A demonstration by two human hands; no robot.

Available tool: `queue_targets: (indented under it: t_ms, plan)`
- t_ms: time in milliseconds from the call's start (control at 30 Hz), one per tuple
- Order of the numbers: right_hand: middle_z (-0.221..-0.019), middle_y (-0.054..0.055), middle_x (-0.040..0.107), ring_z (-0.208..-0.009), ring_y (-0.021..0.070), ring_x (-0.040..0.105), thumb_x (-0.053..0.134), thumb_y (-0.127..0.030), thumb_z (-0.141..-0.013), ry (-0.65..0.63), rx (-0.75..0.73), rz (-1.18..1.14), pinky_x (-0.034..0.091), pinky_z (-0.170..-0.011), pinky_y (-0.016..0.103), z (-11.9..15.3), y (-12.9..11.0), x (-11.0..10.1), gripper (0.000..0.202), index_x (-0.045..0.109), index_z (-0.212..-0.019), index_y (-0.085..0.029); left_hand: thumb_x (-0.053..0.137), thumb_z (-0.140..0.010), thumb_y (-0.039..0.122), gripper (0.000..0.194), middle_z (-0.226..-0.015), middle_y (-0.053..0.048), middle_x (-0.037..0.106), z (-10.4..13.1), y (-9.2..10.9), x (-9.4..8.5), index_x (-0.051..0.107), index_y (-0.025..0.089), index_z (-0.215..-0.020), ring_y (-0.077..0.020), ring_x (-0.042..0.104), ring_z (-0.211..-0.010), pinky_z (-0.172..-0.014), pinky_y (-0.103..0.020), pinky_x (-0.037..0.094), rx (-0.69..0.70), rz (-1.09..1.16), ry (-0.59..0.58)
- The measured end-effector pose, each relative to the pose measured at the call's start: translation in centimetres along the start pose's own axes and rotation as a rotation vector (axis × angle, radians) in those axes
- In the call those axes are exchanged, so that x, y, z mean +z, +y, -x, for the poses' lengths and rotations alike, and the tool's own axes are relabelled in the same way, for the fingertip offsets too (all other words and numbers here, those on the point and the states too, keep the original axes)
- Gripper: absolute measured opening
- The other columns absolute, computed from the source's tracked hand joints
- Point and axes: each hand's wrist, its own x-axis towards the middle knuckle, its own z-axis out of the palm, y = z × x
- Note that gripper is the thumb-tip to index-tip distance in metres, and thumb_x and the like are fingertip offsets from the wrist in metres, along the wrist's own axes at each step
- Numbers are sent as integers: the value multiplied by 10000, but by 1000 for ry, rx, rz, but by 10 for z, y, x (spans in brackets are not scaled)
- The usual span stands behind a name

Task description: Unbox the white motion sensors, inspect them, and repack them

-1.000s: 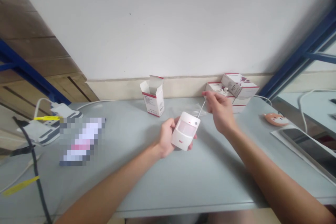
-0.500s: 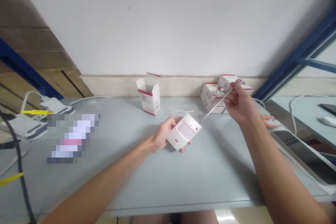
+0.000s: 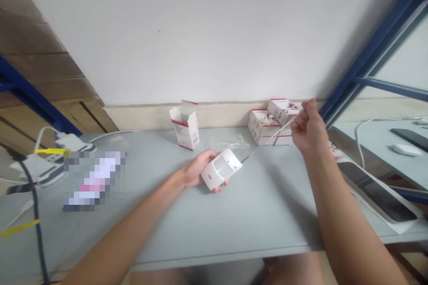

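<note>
My left hand (image 3: 198,170) is wrapped around a white motion sensor (image 3: 219,173), its thumb at the upper edge and fingertips showing below. The sensor has a window on its front and a small red mark, and it tilts up to the right above the table. From its upper right corner a thin silver antenna (image 3: 267,141) slants up to my right hand (image 3: 309,127). That hand is closed, pinching the antenna's far end between thumb and finger. An opened white carton (image 3: 187,132) with a red band stands behind the sensor.
Small white boxes (image 3: 259,132) sit against the wall, beside a clear plastic bag (image 3: 230,141). A power strip (image 3: 50,176) with cables and a pixelated phone-like object (image 3: 95,182) lie left. At right are a dark phone (image 3: 377,191) and a blue frame (image 3: 371,44).
My right hand has drawn away from the sensor, and a longer stretch of antenna shows between them. The view has shifted slightly; my left hand still holds the sensor.
</note>
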Motion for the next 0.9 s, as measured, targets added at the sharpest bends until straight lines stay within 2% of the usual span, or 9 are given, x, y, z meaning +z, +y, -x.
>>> queue_targets:
  t_ms: [133,267,333,433,600,767,900]
  plan:
    - [-528,-135,272,-420,50,175,818,-613,-826,37,-96,94,180,-370,214,7,11,8,436,657,-859,-210,374,-999,637,592,-791,-123,709,1,0,-1,680,130,-982,-242,676,-577,-590,-351,486,-43,-32,-1]
    - [-529,-135,287,-416,63,202,756,-693,-822,137,-145,104,163,-387,236,16,29,16,487,601,-847,-232,316,-1013,703,684,-828,-123,721,2,-3,-4,690,131,-1039,-233,680,-580,-587,-342,483,-89,-63,-2]
    - [-540,-126,320,-428,65,242,763,-683,-814,141,-144,74,167,-395,227,19,33,19,478,584,-836,-241,297,-1024,696,683,-825,-116,719,3,-3,-5,685,134,-1031,-224,676,-576,-581,-332,475,-96,-71,-10]
    - [-569,-104,369,-452,69,306,776,-635,-829,69,-156,61,190,-401,218,21,29,21,444,559,-803,-248,307,-1035,673,653,-821,-102,712,5,-3,-4,681,138,-1032,-208,667,-581,-597,-325,479,-82,-71,-10]
    - [-561,-102,320,-440,73,259,751,-595,-868,28,-202,78,148,-398,230,21,19,21,430,511,-769,-252,302,-1038,673,657,-826,-111,719,4,-4,-6,674,131,-1040,-204,656,-564,-584,-329,476,-78,-74,-32]
    - [-572,-98,329,-441,76,233,703,-561,-917,79,-281,161,132,-423,254,23,24,22,403,500,-758,-251,336,-1022,690,660,-822,-127,731,1,-5,-11,676,125,-1058,-217,663,-576,-585,-338,500,-59,-58,-64]
    - [-570,-98,330,-452,75,230,589,-498,-1006,108,-290,194,123,-454,274,27,29,27,348,490,-779,-253,375,-1017,678,622,-835,-136,737,1,-4,-9,673,134,-1072,-242,686,-607,-587,-352,510,-51,-39,-63]
